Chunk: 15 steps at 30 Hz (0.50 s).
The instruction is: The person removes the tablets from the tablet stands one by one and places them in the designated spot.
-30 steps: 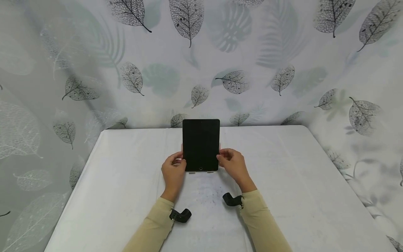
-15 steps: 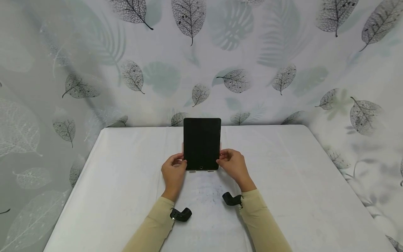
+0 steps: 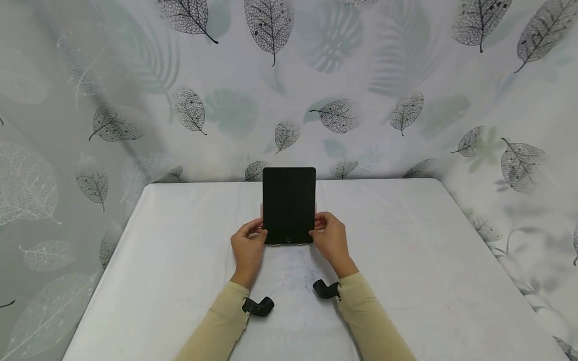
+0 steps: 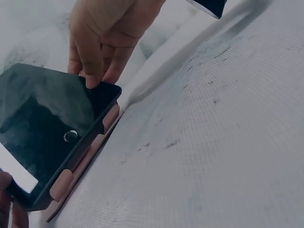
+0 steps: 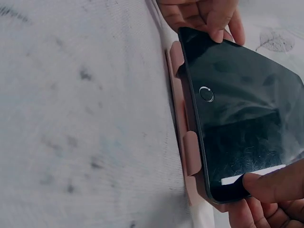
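Leaf-printed cloth (image 3: pixel 226 65) is hung beyond and beside a white-covered table (image 3: pixel 180 240). Near its far edge, centrally, a black tablet (image 3: pixel 289 205) is propped upright and tilted, screen facing near, its lower edge set behind two lips (image 5: pixel 192 153) of a pink stand (image 5: pixel 178 102). By the left hand (image 3: pixel 248 248) its lower left edge is pinched, thumb in front; by the right hand (image 3: pixel 331 240) the lower right edge is pinched likewise. Nearer, black wrist cameras (image 3: pixel 259 307) are worn over beige sleeves (image 3: pixel 375 321).

If one pinch were loosened unevenly, the tablet could be twisted off a lip; if the stand were nudged, both could be tipped backward. Most of the stand is hidden behind the tablet; whether it too is gripped by the rear fingers cannot be told. In the left wrist view, the left hand is largely cut off.
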Each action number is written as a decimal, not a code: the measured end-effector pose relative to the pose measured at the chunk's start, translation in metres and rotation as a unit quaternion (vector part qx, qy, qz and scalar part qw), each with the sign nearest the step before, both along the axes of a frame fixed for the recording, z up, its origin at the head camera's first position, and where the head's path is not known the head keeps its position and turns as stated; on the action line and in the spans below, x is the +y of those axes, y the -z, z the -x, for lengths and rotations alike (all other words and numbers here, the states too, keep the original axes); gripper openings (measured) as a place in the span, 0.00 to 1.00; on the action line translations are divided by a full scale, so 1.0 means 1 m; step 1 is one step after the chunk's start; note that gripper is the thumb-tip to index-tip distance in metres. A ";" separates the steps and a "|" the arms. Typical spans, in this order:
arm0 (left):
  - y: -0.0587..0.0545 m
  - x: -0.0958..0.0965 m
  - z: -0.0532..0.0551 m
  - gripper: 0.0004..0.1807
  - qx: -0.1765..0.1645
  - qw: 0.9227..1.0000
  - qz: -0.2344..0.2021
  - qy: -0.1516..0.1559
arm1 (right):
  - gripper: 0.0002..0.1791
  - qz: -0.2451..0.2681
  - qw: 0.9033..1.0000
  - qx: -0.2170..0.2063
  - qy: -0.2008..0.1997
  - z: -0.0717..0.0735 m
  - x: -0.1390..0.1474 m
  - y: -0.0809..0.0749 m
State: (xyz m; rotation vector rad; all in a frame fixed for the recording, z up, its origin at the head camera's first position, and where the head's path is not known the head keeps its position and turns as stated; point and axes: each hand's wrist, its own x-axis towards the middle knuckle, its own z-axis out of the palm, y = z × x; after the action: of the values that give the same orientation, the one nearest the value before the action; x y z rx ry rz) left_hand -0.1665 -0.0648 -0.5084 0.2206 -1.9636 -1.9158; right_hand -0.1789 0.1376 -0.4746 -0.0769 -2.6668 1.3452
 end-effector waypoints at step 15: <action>-0.018 -0.026 0.009 0.23 0.023 0.992 -0.045 0.115 | 0.25 0.141 0.989 0.029 -0.024 0.000 -0.006 -0.003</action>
State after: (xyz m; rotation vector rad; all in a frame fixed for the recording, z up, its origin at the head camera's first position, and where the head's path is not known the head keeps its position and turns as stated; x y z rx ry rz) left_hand -0.1756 -0.0906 -0.4903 -0.0272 -1.9468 -2.1348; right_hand -0.1791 0.1320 -0.4715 -0.0055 -2.4283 1.7035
